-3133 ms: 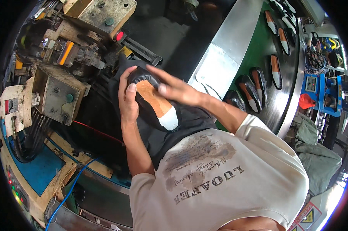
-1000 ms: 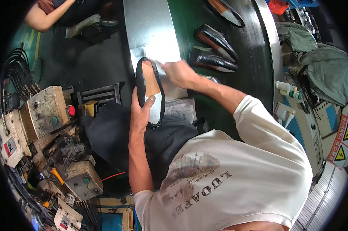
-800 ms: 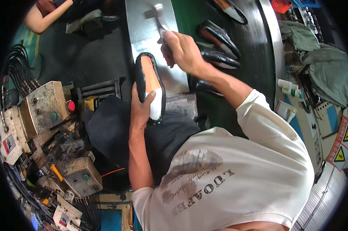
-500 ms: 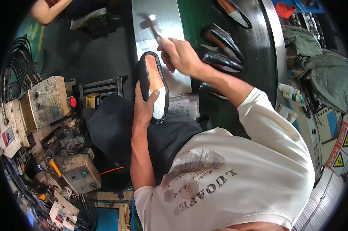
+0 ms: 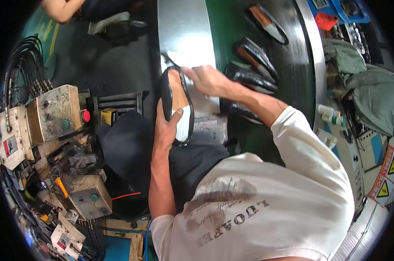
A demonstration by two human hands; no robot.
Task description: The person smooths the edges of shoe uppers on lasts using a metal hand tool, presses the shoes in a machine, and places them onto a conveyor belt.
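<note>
A black shoe upper (image 5: 175, 91) stretched over a last lies sole side up, with a tan insole toward the far end and a white part toward me. My left hand (image 5: 165, 127) is closed around its near half, thumb pressed on the white part. My right hand (image 5: 208, 81) grips a hammer (image 5: 167, 60) by its handle. The hammer's head is down at the far tip of the shoe and is blurred, so I cannot tell whether it touches. Beneath the shoe's far end lies a shiny metal plate (image 5: 184, 26).
Several similar black shoes (image 5: 257, 56) lie on the dark green surface at right, bounded by a metal rim (image 5: 309, 39). Grimy control boxes (image 5: 55, 114) with buttons and hoses stand at left. Another person's arm (image 5: 62, 9) shows at upper left. White bottles (image 5: 330, 114) stand at far right.
My right hand has brought the hammer down and nearer, from raised beyond the shoe to its far tip. My left hand keeps its hold on the shoe. The whole view has shifted slightly.
</note>
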